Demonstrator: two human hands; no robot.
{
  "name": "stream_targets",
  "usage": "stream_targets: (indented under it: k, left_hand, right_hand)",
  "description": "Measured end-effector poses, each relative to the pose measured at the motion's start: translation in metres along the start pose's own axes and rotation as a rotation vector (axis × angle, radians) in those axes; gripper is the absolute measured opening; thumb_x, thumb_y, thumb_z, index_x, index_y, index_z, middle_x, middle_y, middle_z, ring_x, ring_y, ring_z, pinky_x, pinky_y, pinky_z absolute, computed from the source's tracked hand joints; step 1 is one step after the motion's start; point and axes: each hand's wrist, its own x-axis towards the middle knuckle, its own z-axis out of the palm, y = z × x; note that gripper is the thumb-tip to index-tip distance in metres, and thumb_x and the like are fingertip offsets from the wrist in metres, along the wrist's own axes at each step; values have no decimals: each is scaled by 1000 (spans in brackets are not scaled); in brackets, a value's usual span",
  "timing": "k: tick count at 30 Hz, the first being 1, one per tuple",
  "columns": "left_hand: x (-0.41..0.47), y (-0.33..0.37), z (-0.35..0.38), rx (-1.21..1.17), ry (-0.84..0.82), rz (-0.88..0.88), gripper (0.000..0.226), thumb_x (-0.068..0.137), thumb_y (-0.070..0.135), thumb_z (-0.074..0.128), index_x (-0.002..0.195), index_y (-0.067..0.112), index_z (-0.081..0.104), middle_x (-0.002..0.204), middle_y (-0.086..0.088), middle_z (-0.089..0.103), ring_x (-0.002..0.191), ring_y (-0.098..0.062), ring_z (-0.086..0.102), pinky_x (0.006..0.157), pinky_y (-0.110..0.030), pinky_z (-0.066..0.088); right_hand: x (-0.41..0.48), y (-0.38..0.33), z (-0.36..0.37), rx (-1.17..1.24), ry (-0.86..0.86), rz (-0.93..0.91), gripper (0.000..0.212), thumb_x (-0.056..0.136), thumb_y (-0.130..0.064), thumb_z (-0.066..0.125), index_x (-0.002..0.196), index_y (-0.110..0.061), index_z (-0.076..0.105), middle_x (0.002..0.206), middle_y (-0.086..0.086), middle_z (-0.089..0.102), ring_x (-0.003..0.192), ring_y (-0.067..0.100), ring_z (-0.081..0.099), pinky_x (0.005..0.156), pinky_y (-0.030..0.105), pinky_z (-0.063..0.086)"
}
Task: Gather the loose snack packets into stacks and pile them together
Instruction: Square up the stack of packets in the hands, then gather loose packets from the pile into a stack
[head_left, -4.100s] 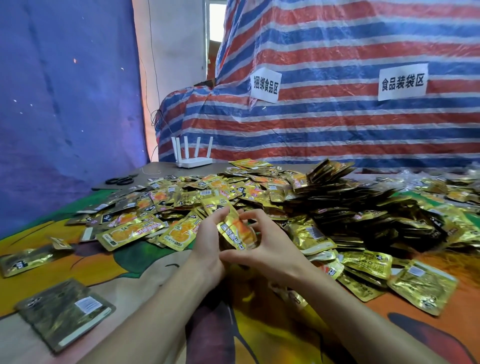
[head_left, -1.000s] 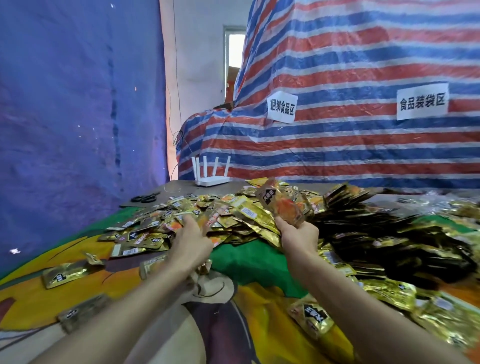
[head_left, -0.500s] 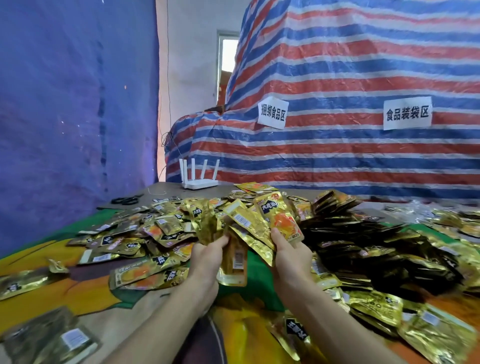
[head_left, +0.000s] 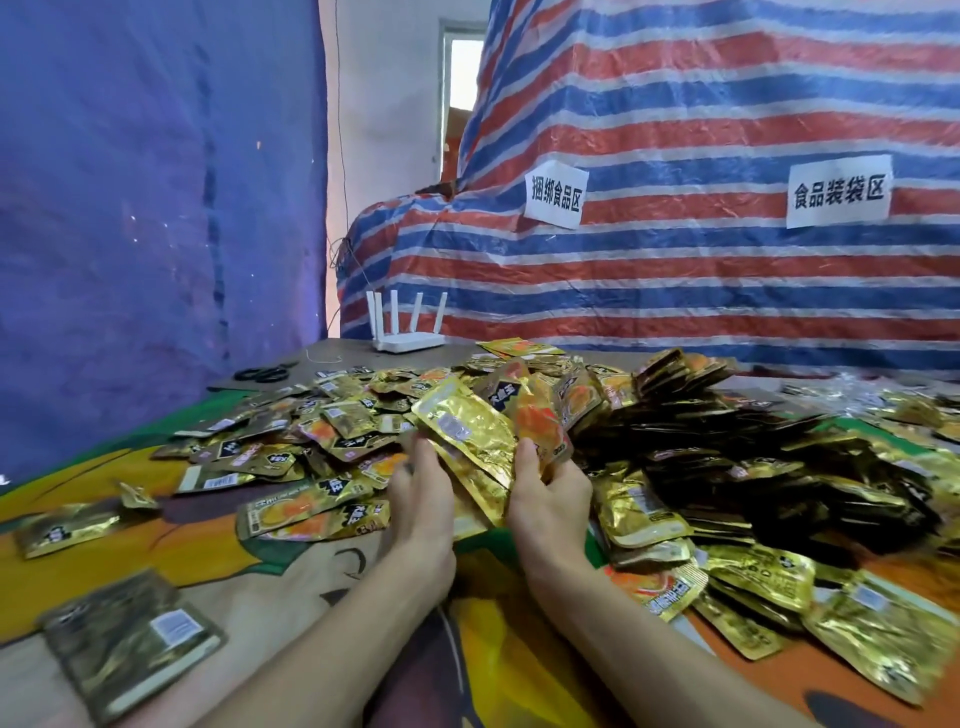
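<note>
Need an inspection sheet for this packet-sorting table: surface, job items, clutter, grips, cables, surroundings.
Surface: table under a colourful printed cloth; bare at the far left corner.
Job's things: bunch of gold snack packets held up; loose packets strewn left; dark stacked pile right.
Clutter: white router and black scissors, both near the far edge.
Grips: right hand pinches the bunch, thumb on top; left hand at its left edge, blurred, grip unclear.
Cables: thin wire hanging down the wall behind the router.
Surroundings: blue sheet left; striped tarp with paper signs behind.
</note>
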Motion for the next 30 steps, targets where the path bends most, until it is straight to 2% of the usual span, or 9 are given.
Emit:
stream_targets:
  k: [7,10,11,12,14,17,23,27,30]
  left_hand:
    - [-20,7,3,-299,-388,114,67,77,72,44,118,23,67,103,3,78,94,-10,74,68,-22,59]
    - [-28,7,3,-134,-351,106,100,68,86,60,140,17,56,136,-5,64,119,-18,65,105,-28,48]
    - [-27,6,4,-44,-303,103,97,68,78,69,138,11,58,134,-5,65,103,9,57,90,-28,54]
    - [-22,4,3,26,-219,110,80,72,62,78,124,2,66,122,-5,69,95,5,27,78,-38,50]
    - [-16,4,0,99,-128,37,47,70,39,86,91,1,67,96,-10,76,77,-8,62,71,-29,56]
    - [-7,7,-4,17,-70,-108,61,65,28,86,114,1,61,106,-16,71,100,-36,68,88,-52,57]
    - [11,8,-13,-16,16,-241,58,70,-5,71,121,8,47,118,-20,62,105,-43,62,82,-55,56]
    - [4,14,-14,-120,-184,-297,24,85,14,58,108,6,62,91,-17,70,70,-30,69,61,-41,59]
    - [11,13,-14,-384,-302,-286,38,89,46,51,81,12,66,74,-8,65,60,-24,66,61,-31,53]
  right_hand:
    - [1,2,-3,-38,-29,-68,21,101,-31,59,89,-18,70,83,-7,71,81,11,68,76,32,54]
    - [-1,2,-3,-98,-28,-93,26,100,-31,60,77,-20,64,67,-12,62,64,7,57,66,30,44]
    - [-2,3,-2,-126,-42,-90,28,100,-32,60,76,-20,64,64,-11,60,61,7,54,64,29,41]
    - [-2,3,-3,-157,-65,-76,30,101,-34,59,76,-18,65,64,-10,60,61,9,55,64,29,40]
    - [-3,0,-5,-201,-108,-37,40,102,-40,55,73,-14,65,64,-6,62,60,12,57,61,29,41]
    - [-2,-5,-9,-193,-100,-65,46,104,-38,49,67,-14,61,64,-3,61,59,12,54,59,30,39]
    - [-3,-8,-14,42,-135,-202,28,108,-32,45,127,-42,62,126,-16,66,120,6,61,100,34,53]
    - [-9,-4,-12,23,-356,-393,37,104,-8,53,130,-30,67,128,-12,65,122,2,59,105,30,49]
    - [-15,-2,-10,-228,-504,-433,40,95,2,57,119,-24,76,124,-9,64,117,-5,57,98,13,44]
